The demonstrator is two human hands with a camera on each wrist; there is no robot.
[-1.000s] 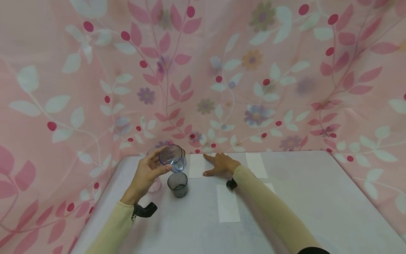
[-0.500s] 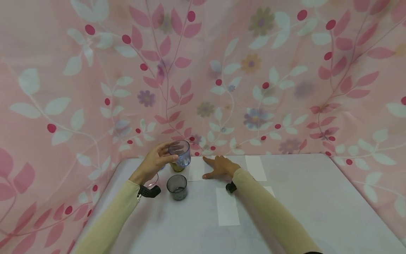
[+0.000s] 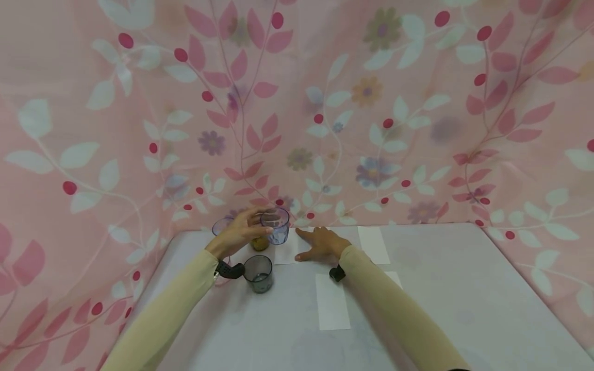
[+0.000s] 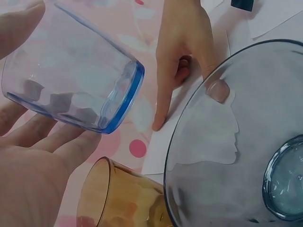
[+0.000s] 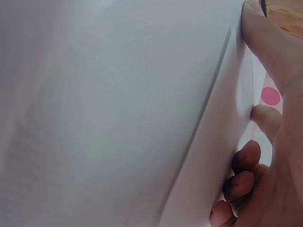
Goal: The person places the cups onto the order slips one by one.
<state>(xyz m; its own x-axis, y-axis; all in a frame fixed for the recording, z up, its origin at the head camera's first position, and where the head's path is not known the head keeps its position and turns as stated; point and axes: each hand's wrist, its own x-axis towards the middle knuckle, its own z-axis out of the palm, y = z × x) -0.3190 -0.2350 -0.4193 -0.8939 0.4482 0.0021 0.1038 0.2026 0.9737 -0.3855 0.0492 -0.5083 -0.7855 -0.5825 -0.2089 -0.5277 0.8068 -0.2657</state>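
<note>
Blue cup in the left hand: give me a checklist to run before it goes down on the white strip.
1. Hold on the blue cup: the left hand has fingers and thumb round its wall. Ok.
2. Cup attitude: tilted, mouth turned sideways in the left wrist view. Not ok for setting down upright.
3. Cup contents: looks empty. Ok.
4. White strip: the right hand rests on it, index finger stretched along its far end. Not ok, part of the strip is covered.
5. Neighbours: amber cup directly below the held one, dark cup nearer the person. Clearance cannot tell.
6. Table around the strip: flat. Ok.
</note>
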